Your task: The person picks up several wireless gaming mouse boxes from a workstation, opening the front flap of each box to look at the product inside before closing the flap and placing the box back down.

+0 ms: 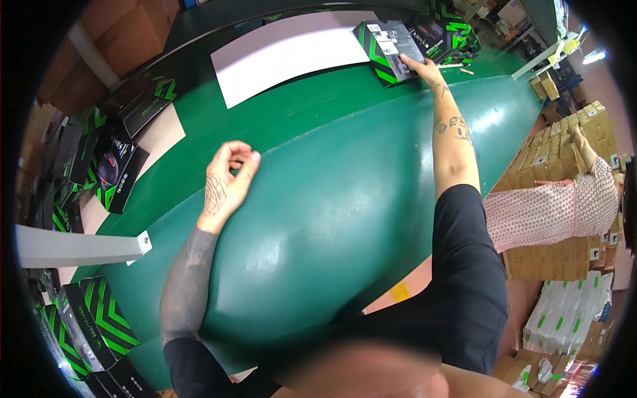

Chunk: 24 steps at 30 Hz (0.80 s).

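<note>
At the far right of the green work surface (325, 179), my right hand (423, 68) grips the near right edge of a black cardboard box (390, 48) with green chevron stripes and white labels. The box lies beside the right end of a large white sheet (292, 53). My left hand (229, 176) rests over the surface left of the middle, fingers loosely curled and thumb apart from them. Nothing shows in it. More black and green boxes (443, 36) stand just right of the gripped one.
Similar boxes (119, 166) are piled at the left, with another group (99, 322) at the lower left. A grey metal bar (83, 247) juts in from the left. Beyond the right edge stands a person in a patterned garment (537, 212), near stacked brown cartons (564, 142).
</note>
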Available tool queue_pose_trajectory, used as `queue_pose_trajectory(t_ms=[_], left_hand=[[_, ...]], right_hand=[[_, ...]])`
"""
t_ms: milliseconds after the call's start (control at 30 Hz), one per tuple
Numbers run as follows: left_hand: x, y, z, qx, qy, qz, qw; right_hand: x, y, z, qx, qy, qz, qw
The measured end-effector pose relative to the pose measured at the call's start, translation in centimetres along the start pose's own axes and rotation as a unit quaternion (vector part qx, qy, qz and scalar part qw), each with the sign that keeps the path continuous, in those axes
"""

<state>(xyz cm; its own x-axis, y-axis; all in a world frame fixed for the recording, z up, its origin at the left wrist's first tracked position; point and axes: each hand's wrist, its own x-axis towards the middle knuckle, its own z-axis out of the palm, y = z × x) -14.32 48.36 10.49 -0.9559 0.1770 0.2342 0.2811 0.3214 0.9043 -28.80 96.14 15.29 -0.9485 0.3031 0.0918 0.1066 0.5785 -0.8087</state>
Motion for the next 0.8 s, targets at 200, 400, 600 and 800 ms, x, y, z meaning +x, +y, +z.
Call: queue_pose_trajectory(t_ms=[200,400,600,800], left_hand=[[-0.6,1.5,-0.6,0.063,0.001,0.013,0.998],[0.2,1.8,0.4,0.066,-0.006,0.025,0.998],[-0.1,-1.3,-1.8,-0.313,0.055,-0.137,0.938],[-2.7,5.2,-4.6,-0.476,-0.102,-0.167,0.857]], right_hand=[[-0.7,-2.4,1.8,-0.076,-0.055,0.025,0.995],[-1.6,-3.1,5.4,0.182,-0.165,0.068,0.967],[-9.9,-9.4,11.9,0.384,-0.201,-0.011,0.901],[-21.7,-15.2,12.0,-0.023,-0.042,-0.554,0.831]])
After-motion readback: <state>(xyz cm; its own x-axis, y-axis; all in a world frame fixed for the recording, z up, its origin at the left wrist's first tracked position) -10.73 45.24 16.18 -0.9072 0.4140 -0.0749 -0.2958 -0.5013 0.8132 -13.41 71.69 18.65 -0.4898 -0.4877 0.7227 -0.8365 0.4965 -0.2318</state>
